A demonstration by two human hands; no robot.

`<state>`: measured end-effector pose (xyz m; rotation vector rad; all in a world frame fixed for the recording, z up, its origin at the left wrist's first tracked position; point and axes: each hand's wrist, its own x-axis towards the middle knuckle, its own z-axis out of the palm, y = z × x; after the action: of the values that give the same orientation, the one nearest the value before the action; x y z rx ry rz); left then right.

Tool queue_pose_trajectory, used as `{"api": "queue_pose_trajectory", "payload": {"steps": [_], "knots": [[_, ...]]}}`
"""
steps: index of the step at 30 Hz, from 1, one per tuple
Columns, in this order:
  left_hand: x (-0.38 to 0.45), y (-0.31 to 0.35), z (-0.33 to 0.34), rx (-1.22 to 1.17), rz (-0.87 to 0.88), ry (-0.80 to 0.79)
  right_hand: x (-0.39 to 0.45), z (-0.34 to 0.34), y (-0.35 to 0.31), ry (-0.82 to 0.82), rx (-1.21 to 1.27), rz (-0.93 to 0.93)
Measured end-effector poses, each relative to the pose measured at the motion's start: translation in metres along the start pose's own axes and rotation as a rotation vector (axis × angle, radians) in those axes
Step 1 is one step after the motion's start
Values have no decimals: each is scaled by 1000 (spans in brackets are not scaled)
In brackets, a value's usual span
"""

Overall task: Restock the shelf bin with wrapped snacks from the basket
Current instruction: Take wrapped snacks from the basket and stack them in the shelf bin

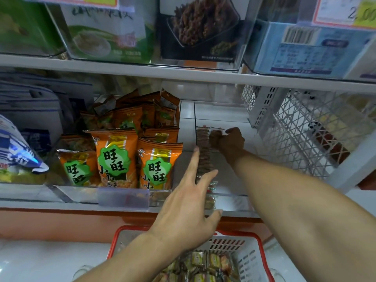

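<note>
A clear shelf bin (230, 197) stands on the middle shelf, right of centre. Along its left wall runs a row of brown wrapped snacks (204, 157) standing on edge. My right hand (228, 142) reaches deep into the bin and pinches a wrapped snack (216, 134) at the far end of that row. My left hand (190, 202) is spread with straight fingers against the near part of the row, forefinger pointing up along the bin's left wall. At the bottom, the white basket with a red rim (247, 259) holds several more wrapped snacks (205, 267).
Left of the bin, another clear bin holds orange snack bags (116, 157). A blue and white bag (16, 153) lies far left. White mesh baskets (301, 131) stand to the right. The upper shelf (183, 73) with boxed goods hangs close above.
</note>
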<state>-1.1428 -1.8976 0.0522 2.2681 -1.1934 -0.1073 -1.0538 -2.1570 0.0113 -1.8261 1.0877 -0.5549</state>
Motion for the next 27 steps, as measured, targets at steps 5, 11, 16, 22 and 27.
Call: {"api": "queue_pose_trajectory", "payload": {"steps": [5, 11, 16, 22, 27], "knots": [[-1, -1, -3, -3, 23, -14, 9, 4, -5, -19, -163, -64], [-7, -8, -9, -5, 103, 4, -13, -19, -26, -42, -172, -106], [-35, 1, -5, 10, 155, 153, -88, -55, -65, 114, 46, -480], [-73, -32, 36, 175, -5, -311, -223, -50, 11, 94, 282, -1094], [-118, -84, 80, 275, -283, -854, -263, -18, 193, -621, -614, -325]]}}
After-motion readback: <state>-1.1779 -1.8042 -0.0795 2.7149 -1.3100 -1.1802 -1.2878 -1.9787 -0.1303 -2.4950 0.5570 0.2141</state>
